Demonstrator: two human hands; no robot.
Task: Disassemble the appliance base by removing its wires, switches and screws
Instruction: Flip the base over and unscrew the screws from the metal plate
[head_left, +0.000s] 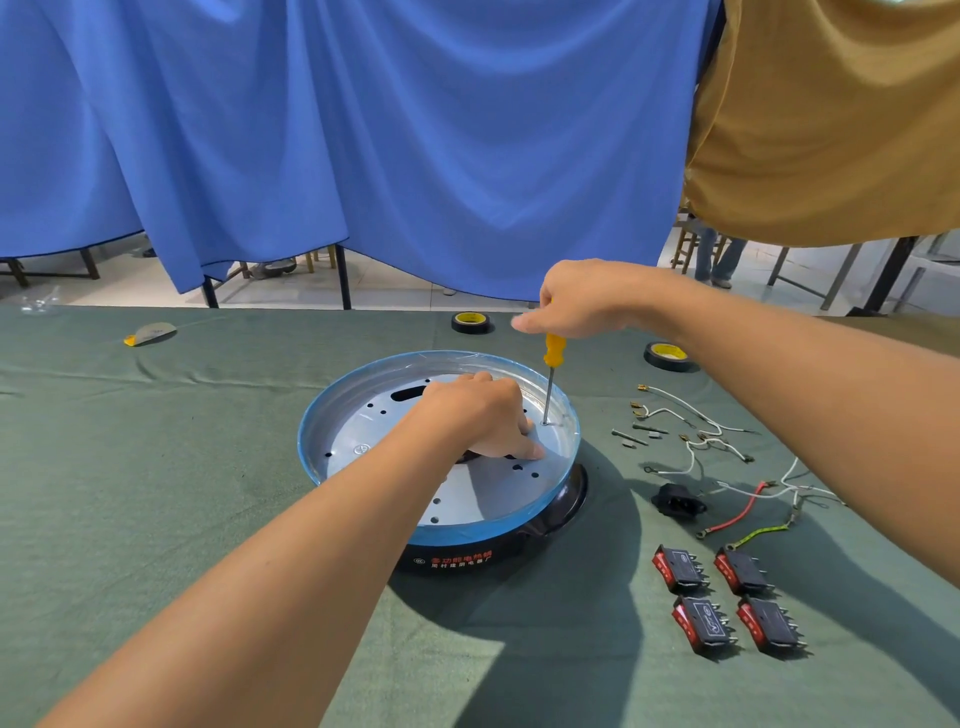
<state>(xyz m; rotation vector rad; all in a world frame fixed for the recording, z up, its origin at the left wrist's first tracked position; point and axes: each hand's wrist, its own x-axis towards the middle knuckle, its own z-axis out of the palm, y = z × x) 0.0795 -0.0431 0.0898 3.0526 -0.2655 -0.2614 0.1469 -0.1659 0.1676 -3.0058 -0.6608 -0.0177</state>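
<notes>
**Inspector:** Where is the appliance base (311, 431), and how does it lie?

**Assistant:** It sits on the green-covered surface (156, 493), roughly at centre. The open side faces up, the blue-edged rim rings a perforated metal plate, and the black body is underneath. The printed label faces the person.

**Inspector:** The screwdriver (554, 349)?

**Assistant:** Its long axis is near upright. The yellow handle is on top, leaning slightly right, and the tip points down onto the plate, just inside the right rim.

**Inspector:** State of the hands?

**Assistant:** The right hand (582, 301) is wrapped round the top of the handle. The left hand (483, 415) rests on the plate beside the shaft with its fingers bent and their tips touching metal. Whether it pinches anything underneath cannot be told.

**Inspector:** Removed parts?

**Assistant:** All lie to the right of the base. Four switches (727, 597) sit in two rows of two, each lying diagonally with its red face toward the upper left. Loose wires (691, 431), white, red and yellow-green, lie scattered beyond them. A black socket (678, 501) lies between the wires and the base. Two tape rolls (471, 322) lie flat further back, apart from each other.
</notes>
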